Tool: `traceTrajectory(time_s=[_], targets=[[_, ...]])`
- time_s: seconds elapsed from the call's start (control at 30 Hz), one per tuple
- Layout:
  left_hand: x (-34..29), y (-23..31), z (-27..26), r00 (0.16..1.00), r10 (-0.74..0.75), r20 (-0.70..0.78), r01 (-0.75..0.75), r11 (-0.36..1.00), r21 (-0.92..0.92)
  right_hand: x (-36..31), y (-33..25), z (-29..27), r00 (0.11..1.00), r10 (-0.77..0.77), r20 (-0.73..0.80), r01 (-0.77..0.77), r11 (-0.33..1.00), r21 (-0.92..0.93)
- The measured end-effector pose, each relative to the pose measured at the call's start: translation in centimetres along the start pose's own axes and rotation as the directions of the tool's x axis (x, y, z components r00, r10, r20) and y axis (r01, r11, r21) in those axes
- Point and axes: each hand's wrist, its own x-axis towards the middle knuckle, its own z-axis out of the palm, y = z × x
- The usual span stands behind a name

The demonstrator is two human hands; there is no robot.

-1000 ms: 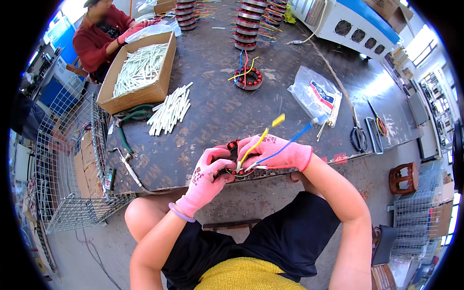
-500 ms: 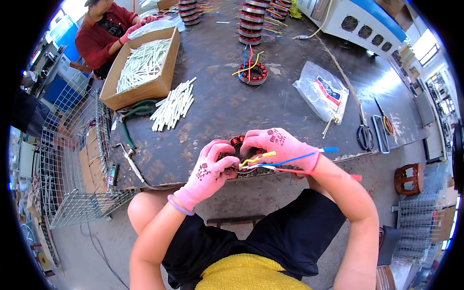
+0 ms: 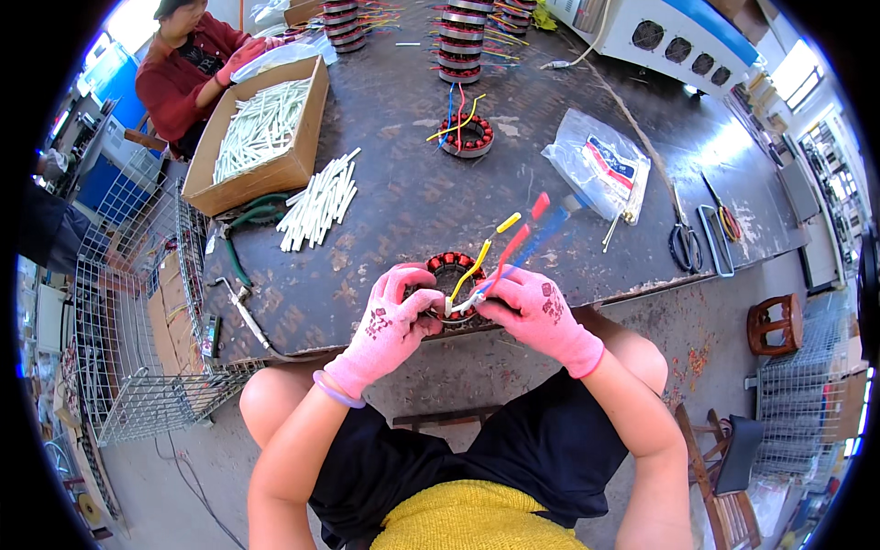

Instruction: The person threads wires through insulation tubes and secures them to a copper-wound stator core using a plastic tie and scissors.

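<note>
A ring-shaped motor stator [image 3: 456, 258] with red-wound coils rests at the near edge of the table. My left hand [image 3: 392, 321], in a pink glove, is closed round its left side, thumb by the near rim. Gloved likewise, my right hand [image 3: 536, 313] pinches white-sleeved lead wires at the stator's near right side. From there a yellow lead [image 3: 480, 259], a red lead [image 3: 516, 246] and a blue lead point up and away; the red and blue ones are smeared by motion. Farther back sits another stator [image 3: 479, 149] with yellow, red and blue leads.
A cardboard box [image 3: 254, 186] of white sleeves stands at left, a loose sleeve pile [image 3: 319, 203] beside it. Green-handled pliers [image 3: 240, 247] and a soldering iron [image 3: 249, 321] lie nearer. Stacked stators [image 3: 460, 46], a plastic bag [image 3: 596, 165] and scissors [image 3: 684, 243] are beyond. A co-worker [image 3: 188, 78] sits far left.
The leads have swung from pointing right across my right wrist to pointing up and away. My right hand has moved right and nearer, off the stator's far side, uncovering its coils.
</note>
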Motion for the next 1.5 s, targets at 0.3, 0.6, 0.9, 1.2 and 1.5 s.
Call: traceTrajectory(time_s=[0.3, 0.6, 0.9, 1.2, 1.5], targets=[[0.0, -0.2, -0.1, 1.0, 0.023, 0.011, -0.023, 1.0, -0.008, -0.8, -0.9, 0.9, 0.984, 0.083, -0.156, -0.055, 0.983, 0.174], [-0.5, 0.1, 0.3, 0.996, 0.034, -0.088, -0.034, 0.999, -0.002, -0.9, -1.1, 4.2, 0.963, 0.125, -0.237, -0.083, 0.981, 0.177], [0.3, 8.2, -2.7, 0.923, 0.345, 0.168, -0.377, 0.732, 0.567, -1.0, -0.6, 5.0, 0.953, 0.024, -0.304, 0.003, 0.996, 0.088], [2.5, 4.8, -2.7, 0.977, 0.159, 0.142, -0.212, 0.789, 0.577, -1.2, -0.3, 4.5, 0.95, -0.081, -0.303, 0.079, 0.997, -0.022], [1.0, 1.7, -1.3, 0.979, 0.199, -0.043, -0.176, 0.935, 0.307, -1.9, -0.1, 3.8, 0.963, -0.17, -0.208, 0.158, 0.985, -0.074]])
